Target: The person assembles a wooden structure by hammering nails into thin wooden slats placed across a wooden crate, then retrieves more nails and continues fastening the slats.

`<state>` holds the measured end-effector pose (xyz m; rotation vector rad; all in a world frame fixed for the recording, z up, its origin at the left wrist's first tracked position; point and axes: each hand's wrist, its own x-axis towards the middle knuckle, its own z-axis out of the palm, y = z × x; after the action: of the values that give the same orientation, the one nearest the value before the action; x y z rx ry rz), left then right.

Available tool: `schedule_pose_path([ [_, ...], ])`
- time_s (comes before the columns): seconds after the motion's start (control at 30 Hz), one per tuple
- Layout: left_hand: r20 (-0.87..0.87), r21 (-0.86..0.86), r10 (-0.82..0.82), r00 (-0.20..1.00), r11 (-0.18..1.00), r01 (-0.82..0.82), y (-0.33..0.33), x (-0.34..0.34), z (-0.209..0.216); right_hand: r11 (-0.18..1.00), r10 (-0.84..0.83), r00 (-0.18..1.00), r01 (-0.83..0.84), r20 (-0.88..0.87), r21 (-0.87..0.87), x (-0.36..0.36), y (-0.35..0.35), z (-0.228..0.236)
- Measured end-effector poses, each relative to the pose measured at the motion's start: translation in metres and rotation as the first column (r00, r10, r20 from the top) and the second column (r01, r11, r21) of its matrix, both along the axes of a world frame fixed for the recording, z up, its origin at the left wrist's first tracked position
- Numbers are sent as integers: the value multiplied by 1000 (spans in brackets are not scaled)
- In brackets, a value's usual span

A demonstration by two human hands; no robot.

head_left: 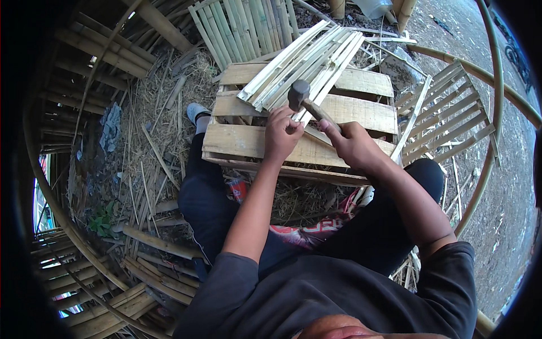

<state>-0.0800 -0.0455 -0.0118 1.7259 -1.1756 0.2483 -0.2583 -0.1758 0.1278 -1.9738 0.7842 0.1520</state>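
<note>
My right hand (360, 148) is wrapped round the wooden handle of a hammer (299, 96), its dark head raised just over my left hand. With fingers pinched together, my left hand (280, 134) rests by the near ends of the bamboo strips; whatever sits between the fingertips is too small to make out. The pale split strips (305, 65) lie in a slanting bundle across a low slatted wooden crate (243, 138). One strip runs from under my left hand toward my right hand.
Beyond the crate leans a panel of greenish bamboo slats (248, 28). A slatted bamboo frame (446, 113) lies at the right, beside a curved bamboo pole (497, 73). Bamboo poles (107, 51) stand along the left. Straw and offcuts (152, 130) litter the ground.
</note>
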Motion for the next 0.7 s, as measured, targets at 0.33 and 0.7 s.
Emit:
schedule_pose_path([
  [0.33, 15, 31, 14, 1000, 999, -14, -1, -8, 9, 995, 27, 1000, -28, -12, -96, -1, 3, 12],
  [0.7, 25, 6, 40, 999, 999, -40, 0, -12, 9, 990, 22, 999, -28, -45, -140, 2, 3, 0],
])
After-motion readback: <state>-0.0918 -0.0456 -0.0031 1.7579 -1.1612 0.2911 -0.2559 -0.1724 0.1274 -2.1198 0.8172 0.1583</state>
